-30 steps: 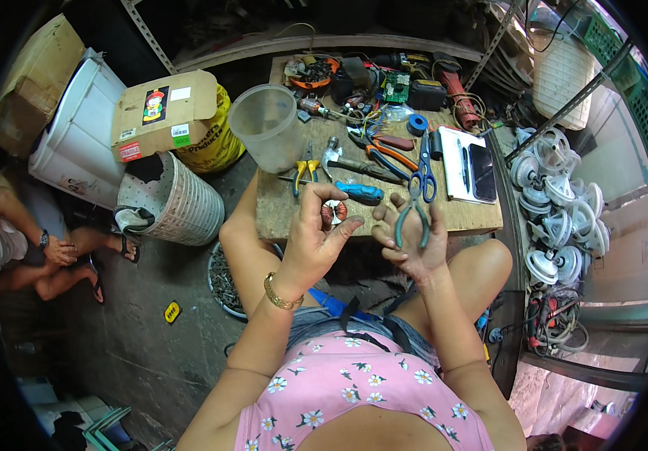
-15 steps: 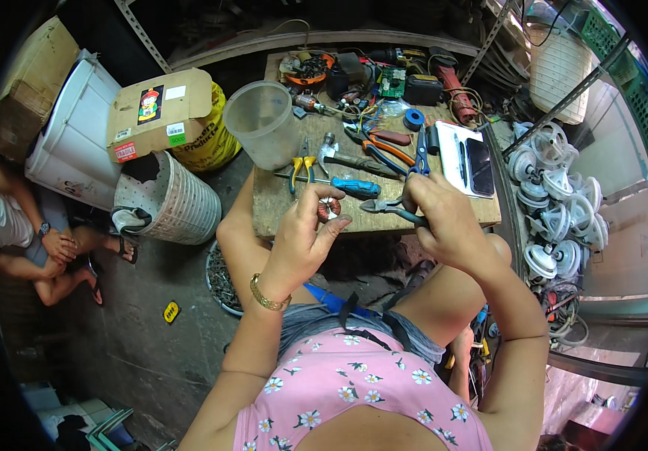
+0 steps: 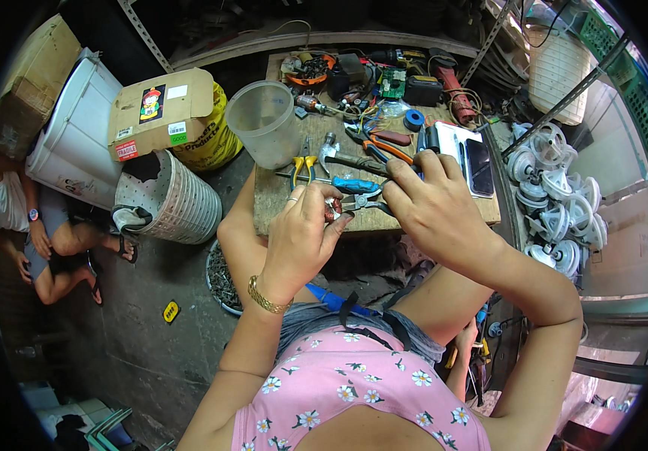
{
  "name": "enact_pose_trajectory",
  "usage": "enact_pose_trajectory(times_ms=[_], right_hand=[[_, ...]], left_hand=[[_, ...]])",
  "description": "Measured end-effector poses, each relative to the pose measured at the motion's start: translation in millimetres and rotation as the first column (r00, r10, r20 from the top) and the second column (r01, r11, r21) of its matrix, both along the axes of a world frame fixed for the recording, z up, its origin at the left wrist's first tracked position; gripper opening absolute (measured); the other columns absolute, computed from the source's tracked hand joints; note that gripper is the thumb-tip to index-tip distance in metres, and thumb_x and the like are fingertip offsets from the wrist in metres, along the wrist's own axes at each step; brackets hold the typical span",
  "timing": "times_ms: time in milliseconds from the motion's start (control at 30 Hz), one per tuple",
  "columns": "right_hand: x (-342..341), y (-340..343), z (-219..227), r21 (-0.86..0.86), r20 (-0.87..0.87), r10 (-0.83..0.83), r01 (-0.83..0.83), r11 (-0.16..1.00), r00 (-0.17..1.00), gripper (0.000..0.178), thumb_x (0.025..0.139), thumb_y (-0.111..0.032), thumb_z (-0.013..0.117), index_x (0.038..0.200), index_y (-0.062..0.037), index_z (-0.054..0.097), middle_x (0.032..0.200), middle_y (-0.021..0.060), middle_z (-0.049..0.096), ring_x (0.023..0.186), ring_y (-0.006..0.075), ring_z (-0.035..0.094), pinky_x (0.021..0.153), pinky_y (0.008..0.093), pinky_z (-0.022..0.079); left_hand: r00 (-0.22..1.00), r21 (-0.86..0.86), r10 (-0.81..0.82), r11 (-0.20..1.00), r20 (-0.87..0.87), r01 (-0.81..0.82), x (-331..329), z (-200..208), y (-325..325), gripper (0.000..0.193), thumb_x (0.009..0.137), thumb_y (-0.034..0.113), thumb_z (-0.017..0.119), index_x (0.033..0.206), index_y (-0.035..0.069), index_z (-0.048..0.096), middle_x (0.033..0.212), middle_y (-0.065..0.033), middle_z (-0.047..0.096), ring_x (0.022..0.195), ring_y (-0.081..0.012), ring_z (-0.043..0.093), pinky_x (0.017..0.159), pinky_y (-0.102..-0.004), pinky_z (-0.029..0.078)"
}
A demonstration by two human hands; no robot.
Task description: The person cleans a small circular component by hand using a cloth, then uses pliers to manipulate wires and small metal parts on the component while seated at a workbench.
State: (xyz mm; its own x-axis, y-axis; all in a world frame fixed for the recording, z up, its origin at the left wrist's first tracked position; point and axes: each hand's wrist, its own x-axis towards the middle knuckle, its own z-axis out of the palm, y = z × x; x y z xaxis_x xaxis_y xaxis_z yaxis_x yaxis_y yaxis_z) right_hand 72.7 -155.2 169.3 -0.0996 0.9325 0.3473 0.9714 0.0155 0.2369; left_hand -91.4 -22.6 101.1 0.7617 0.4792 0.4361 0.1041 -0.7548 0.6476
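Between the thumb and fingers of my left hand [image 3: 301,237] is a small copper-wound coil [image 3: 331,210], held above the near edge of the wooden bench [image 3: 294,218]. My right hand [image 3: 437,199] is closed on a pair of cutting pliers [image 3: 355,201]. The jaws point left and reach the coil's side; whether they bite on it I cannot tell. Just beyond lie a blue-handled screwdriver [image 3: 354,186], a hammer [image 3: 329,150] and yellow-handled pliers [image 3: 304,167]. Orange-handled pliers [image 3: 384,146] lie farther back, partly behind my right hand.
A translucent bucket [image 3: 264,128] stands at the bench's left corner. A phone [image 3: 479,167] lies on a white item at right, near a blue tape roll [image 3: 414,119]. Wires and power tools crowd the back. White plastic parts [image 3: 557,203] pile up at right; a person [image 3: 42,225] sits at left.
My right hand has moved left, bringing the pliers' jaws up to the coil. My left hand still holds the coil in nearly the same place. The seated person's hands have moved apart.
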Motion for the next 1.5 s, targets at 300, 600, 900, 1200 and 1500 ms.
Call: enact_pose_trajectory(times_ms=[300, 600, 900, 1200, 1500], right_hand=[[-9.4, 4.5, -4.2, 0.027, 0.102, -0.022, 0.019, 0.999, 0.995, 0.015, 0.08, -0.017, 0.056, 0.088, -0.0048, 0.06, 0.105, 0.0122, 0.057, 0.092, 0.0276, 0.053, 0.08, 0.0408, 0.042], [-16.5, 8.0, 2.6, -0.022, 0.234, 0.042, -0.038, 0.999, 0.971, 0.014, 0.078, -0.02, 0.058, 0.079, -0.0067, 0.062, 0.081, 0.0058, 0.053, 0.083, 0.022, 0.053, 0.066, 0.0356, 0.037], [-0.8, 13.7, -1.4, -0.112, 0.269, 0.207, -0.183, 0.977, 0.941, 0.014, 0.076, -0.02, 0.06, 0.073, -0.0066, 0.063, 0.07, 0.0036, 0.053, 0.07, 0.0205, 0.055, 0.055, 0.0328, 0.039], [19.6, 13.3, -19.6, -0.043, -0.112, 0.156, -0.162, 0.986, 0.981, 0.01, 0.076, -0.015, 0.06, 0.079, -0.0058, 0.059, 0.074, 0.0085, 0.057, 0.067, 0.0268, 0.063, 0.049, 0.0396, 0.049], [-20.7, 7.7, -84.0, 0.143, -0.739, 0.039, 0.1, 0.985, 0.673, 0.025, 0.066, 0.006, 0.053, 0.09, -0.0017, 0.055, 0.089, 0.0177, 0.06, 0.077, 0.0426, 0.06, 0.064, 0.0482, 0.05]], left_hand=[[0.995, 0.087, 0.095, 0.992, -0.031, -0.092, -0.3, 7.2, -3.9, 0.029, 0.079, 0.01, 0.072, 0.101, 0.004, 0.053, 0.085, -0.0096, 0.058, 0.077, -0.0261, 0.059, 0.065, -0.0379, 0.047], [0.988, 0.256, 0.123, 0.962, -0.093, -0.095, 1.6, 5.7, 0.6, 0.03, 0.078, 0.014, 0.072, 0.098, 0.005, 0.052, 0.087, -0.011, 0.06, 0.08, -0.03, 0.061, 0.064, -0.0415, 0.05], [0.986, 0.147, 0.052, 0.989, -0.158, -0.028, 0.8, -6.2, -3.4, 0.03, 0.081, 0.018, 0.072, 0.1, 0.004, 0.053, 0.087, -0.0116, 0.061, 0.08, -0.0303, 0.062, 0.065, -0.0414, 0.05], [0.998, -0.108, 0.061, 0.992, -0.024, -0.063, 5.2, -5.2, -5.2, 0.03, 0.087, 0.021, 0.068, 0.104, 0.002, 0.052, 0.083, -0.0129, 0.06, 0.074, -0.0289, 0.061, 0.063, -0.0393, 0.047], [0.892, -0.555, 0.072, 0.804, 0.446, 0.213, 19.3, -38.2, -9.3, 0.03, 0.094, 0.024, 0.063, 0.112, 0.003, 0.049, 0.083, -0.0018, 0.051, 0.073, -0.0101, 0.046, 0.067, -0.0252, 0.041]])
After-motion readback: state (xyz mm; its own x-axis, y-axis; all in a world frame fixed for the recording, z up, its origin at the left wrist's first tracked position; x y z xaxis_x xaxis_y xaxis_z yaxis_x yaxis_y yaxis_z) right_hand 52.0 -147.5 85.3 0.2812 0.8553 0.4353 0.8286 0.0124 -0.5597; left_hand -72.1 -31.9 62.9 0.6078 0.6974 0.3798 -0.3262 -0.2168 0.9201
